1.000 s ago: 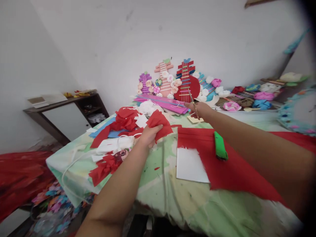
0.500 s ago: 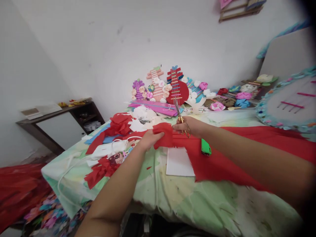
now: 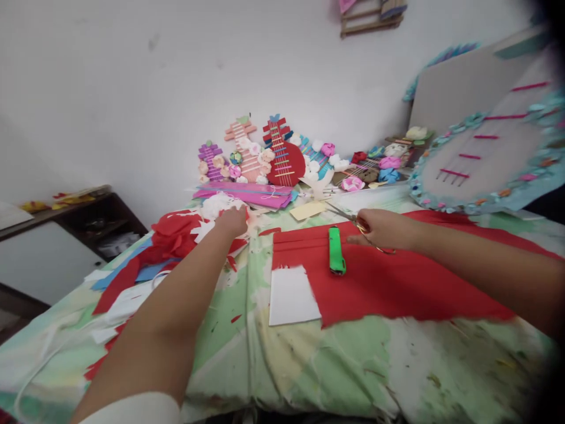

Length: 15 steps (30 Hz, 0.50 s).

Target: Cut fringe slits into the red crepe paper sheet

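My left hand (image 3: 232, 221) reaches out to a pile of red and white paper cut-outs (image 3: 176, 232) at the table's far left and rests on it; its fingers are hidden under the hand. My right hand (image 3: 382, 228) is closed on gold-handled scissors (image 3: 348, 215), blades pointing left, over the top edge of a large red paper sheet (image 3: 397, 282). A green cutter (image 3: 336, 250) lies on that sheet just left of my right hand. A white card (image 3: 291, 294) overlaps the sheet's left corner.
Paper guitar crafts and paper flowers (image 3: 278, 156) line the wall at the back. A round board with a blue flower rim (image 3: 481, 156) leans at the right. A dark side table (image 3: 92, 215) stands to the left. The green tablecloth (image 3: 344, 365) is stained.
My left hand has moved left from the red sheet to the cut-out pile, and the red piece it held no longer shows in it. My right hand with the scissors lowered onto the sheet.
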Available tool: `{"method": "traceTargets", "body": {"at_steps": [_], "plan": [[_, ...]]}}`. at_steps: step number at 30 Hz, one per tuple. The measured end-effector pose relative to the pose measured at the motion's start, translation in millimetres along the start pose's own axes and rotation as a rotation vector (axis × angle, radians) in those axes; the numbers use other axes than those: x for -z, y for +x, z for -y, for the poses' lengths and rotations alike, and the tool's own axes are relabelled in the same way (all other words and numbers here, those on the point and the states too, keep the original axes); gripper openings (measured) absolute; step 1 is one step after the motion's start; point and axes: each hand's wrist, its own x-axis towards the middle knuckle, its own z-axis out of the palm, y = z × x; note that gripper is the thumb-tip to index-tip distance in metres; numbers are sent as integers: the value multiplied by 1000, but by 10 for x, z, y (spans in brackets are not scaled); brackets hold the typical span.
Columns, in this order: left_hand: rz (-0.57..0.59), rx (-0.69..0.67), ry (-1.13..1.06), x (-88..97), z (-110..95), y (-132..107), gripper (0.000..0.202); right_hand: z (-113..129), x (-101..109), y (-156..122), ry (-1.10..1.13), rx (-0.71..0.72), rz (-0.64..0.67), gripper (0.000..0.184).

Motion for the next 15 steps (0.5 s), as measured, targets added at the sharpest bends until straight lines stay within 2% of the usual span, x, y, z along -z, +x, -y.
{"method": "traceTargets", "body": {"at_steps": [2,4,6,9,12,15], "plan": [[77,-124,22,-33,-142,-188,30,-107,-113,-4,4,-21,36,40],[150,-247,29,-74,-302,-464,29,-112,-217,39,18,-21,66,40],[181,-349,30,-140,-445,-767,35,-2,-308,89,25,-23,59,42],[202,-473,30,-264,-566,-1111,56,290,-423,130,14,-48,-58,48],[240,-533,36,-359,-566,-1239,60,525,-519,157,51,-35,-98,48],[238,-559,36,-399,-520,-1235,57,567,-582,216,134,-16,-60,35]]}}
